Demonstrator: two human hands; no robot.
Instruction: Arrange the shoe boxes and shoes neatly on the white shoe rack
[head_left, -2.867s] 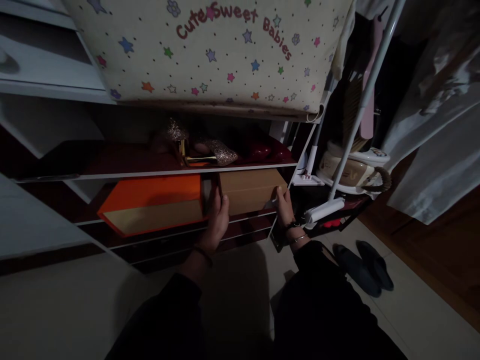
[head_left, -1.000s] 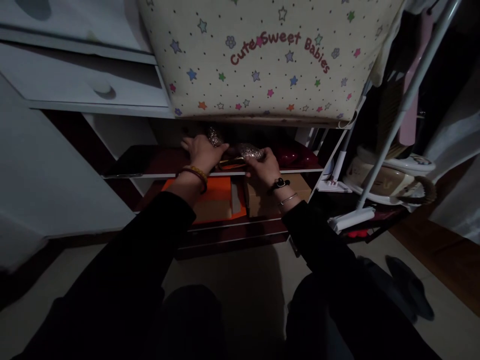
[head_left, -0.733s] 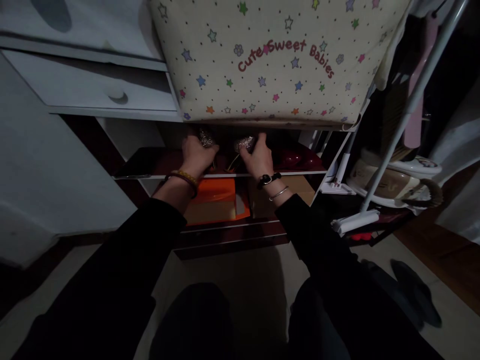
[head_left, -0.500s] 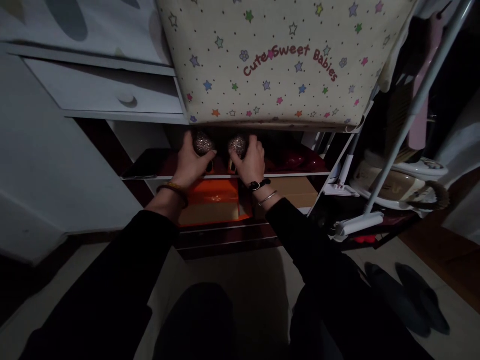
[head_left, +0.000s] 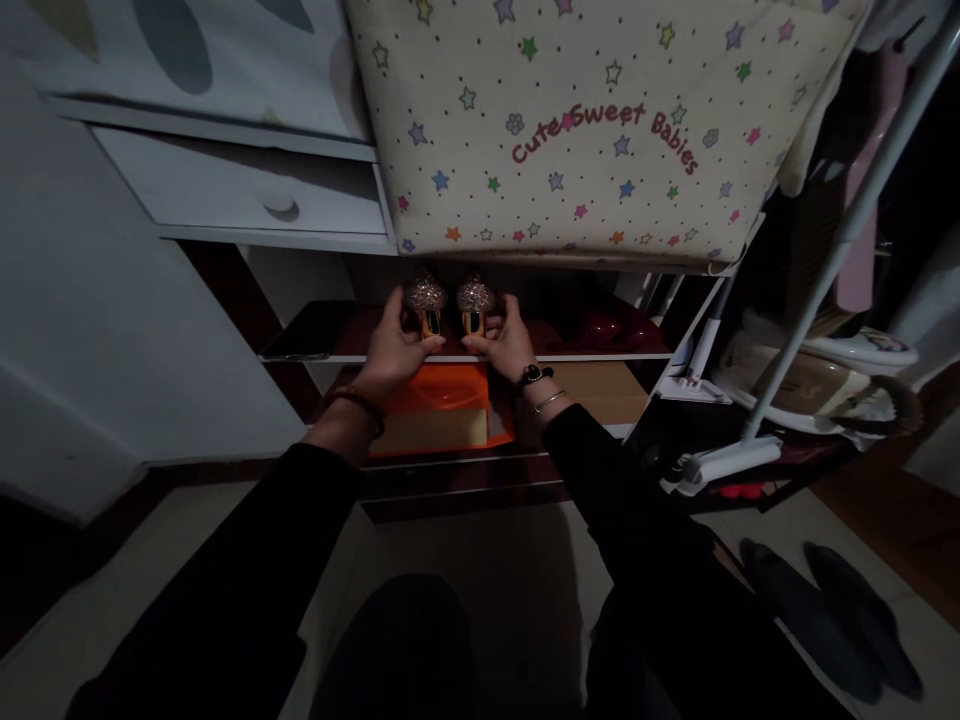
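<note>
**While you are gripping both heels, the shelf edge is waiting**

While you are holding the left shoe (head_left: pixel 425 297) in your left hand (head_left: pixel 396 345) and the right shoe (head_left: pixel 475 297) in your right hand (head_left: pixel 507 340), both hands are closing around the gold heels at the front of the shelf (head_left: pixel 600 356); the shoes are standing just beside each other, heels toward you; a loose grip is risking a tumble onto the orange box (head_left: pixel 442 405) below; the starry cloth (head_left: pixel 585 130) is hanging close overhead, likely snagging glitter.

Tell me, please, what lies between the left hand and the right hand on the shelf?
In the head view, two glittery high-heeled shoes stand side by side between them: the left hand holds the left shoe, the right hand the right shoe.
</note>
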